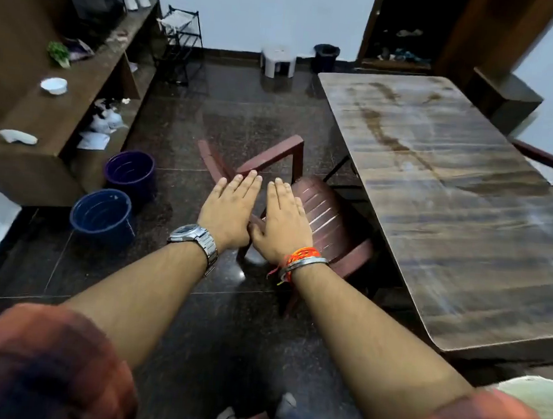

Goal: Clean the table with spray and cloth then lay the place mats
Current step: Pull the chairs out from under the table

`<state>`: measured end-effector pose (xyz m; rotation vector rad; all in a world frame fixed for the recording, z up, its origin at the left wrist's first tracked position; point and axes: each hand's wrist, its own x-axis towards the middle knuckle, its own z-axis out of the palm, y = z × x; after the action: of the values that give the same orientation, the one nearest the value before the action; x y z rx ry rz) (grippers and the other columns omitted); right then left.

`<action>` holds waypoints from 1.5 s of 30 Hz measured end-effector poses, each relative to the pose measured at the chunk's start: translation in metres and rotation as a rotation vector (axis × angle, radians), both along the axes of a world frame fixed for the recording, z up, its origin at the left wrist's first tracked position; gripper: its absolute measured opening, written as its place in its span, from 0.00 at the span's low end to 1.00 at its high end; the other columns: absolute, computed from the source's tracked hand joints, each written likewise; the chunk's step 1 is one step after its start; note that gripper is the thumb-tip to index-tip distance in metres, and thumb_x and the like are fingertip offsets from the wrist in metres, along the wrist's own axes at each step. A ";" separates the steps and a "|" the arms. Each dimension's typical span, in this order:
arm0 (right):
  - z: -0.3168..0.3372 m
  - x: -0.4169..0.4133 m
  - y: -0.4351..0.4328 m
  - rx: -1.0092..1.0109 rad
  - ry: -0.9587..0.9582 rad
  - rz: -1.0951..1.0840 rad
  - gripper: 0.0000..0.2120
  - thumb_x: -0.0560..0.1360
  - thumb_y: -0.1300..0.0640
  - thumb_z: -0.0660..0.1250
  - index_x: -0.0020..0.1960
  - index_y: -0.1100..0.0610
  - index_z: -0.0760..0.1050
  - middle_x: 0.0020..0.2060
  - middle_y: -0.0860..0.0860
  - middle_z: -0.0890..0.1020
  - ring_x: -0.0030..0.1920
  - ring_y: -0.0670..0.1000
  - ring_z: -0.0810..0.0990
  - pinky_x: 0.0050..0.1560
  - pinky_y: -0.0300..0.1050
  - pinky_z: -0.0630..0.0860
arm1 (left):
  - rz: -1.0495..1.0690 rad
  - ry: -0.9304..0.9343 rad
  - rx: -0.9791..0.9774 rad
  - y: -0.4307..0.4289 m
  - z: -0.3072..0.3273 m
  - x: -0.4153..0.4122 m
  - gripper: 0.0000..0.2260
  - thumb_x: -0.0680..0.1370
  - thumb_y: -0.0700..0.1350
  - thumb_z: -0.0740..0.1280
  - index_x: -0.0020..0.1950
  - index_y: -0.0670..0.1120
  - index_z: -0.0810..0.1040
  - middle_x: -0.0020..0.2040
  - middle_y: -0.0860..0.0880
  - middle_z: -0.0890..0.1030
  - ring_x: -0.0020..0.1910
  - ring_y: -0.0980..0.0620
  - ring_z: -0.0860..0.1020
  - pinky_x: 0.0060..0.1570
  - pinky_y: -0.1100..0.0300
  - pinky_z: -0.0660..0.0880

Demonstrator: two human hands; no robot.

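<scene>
Both hands are stretched out flat in front of the person, palms down, over the dark floor and a red plastic chair (320,219). The left hand (227,210) and the right hand (284,224) lie side by side, their thumbs touching or nearly so. On each, the fingers (244,183) are straight and held together, clamped on nothing; both hands are empty.

The table (451,203) lies off to the right of both hands, its long axis running away from the person toward the far wall. Its near corner sits to the right of the right forearm, so the right hand is the nearer one; the left would have to cross over the chair to reach it. The chair stands between the hands and the table's long left edge, pushed up close to it. The tabletop is bare and shows pale, cloudy streaks and a darker trail along its length; whether that is damp or dirt I cannot tell.

No spray bottle, cloth or place mats can be made out with any certainty. A crumpled white thing (18,136) lies on the wooden shelf unit (54,115) far to the left, and might be a cloth. By my reading the cleaning has not begun, and the coming move turns on fetching the tools, then swinging right toward the table.
</scene>
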<state>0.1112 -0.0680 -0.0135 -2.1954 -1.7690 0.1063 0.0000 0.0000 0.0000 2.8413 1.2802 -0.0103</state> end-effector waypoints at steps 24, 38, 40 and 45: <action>-0.059 -0.027 0.095 -0.399 0.120 -0.314 0.39 0.72 0.50 0.66 0.75 0.64 0.54 0.75 0.60 0.57 0.75 0.58 0.56 0.73 0.52 0.58 | -0.497 0.270 -0.063 0.142 -0.068 0.015 0.27 0.73 0.55 0.67 0.71 0.49 0.70 0.67 0.49 0.79 0.66 0.46 0.76 0.66 0.52 0.66; -0.045 -0.088 0.150 -0.530 0.066 -0.731 0.13 0.73 0.52 0.64 0.56 0.56 0.76 0.53 0.57 0.80 0.53 0.61 0.80 0.50 0.51 0.75 | -1.092 0.340 0.028 0.235 -0.065 -0.004 0.10 0.81 0.40 0.57 0.57 0.44 0.76 0.56 0.44 0.83 0.56 0.40 0.80 0.42 0.52 0.68; -0.045 -0.099 0.166 -0.508 0.080 -0.746 0.12 0.74 0.53 0.64 0.55 0.56 0.76 0.52 0.57 0.80 0.52 0.61 0.80 0.49 0.51 0.75 | -1.129 0.341 0.024 0.255 -0.065 -0.009 0.09 0.81 0.40 0.57 0.55 0.44 0.76 0.54 0.45 0.83 0.55 0.40 0.80 0.42 0.52 0.70; -0.048 -0.105 0.211 -0.430 0.099 -0.763 0.11 0.76 0.55 0.61 0.55 0.57 0.76 0.51 0.57 0.81 0.51 0.61 0.81 0.47 0.50 0.75 | -1.201 0.329 0.026 0.308 -0.068 -0.003 0.09 0.80 0.42 0.59 0.55 0.47 0.77 0.54 0.48 0.83 0.56 0.43 0.80 0.45 0.51 0.76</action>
<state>0.0066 0.1429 -0.0611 -2.9474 -0.8050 0.4342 -0.0033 0.3078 -0.0681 3.1867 -0.5812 -0.4762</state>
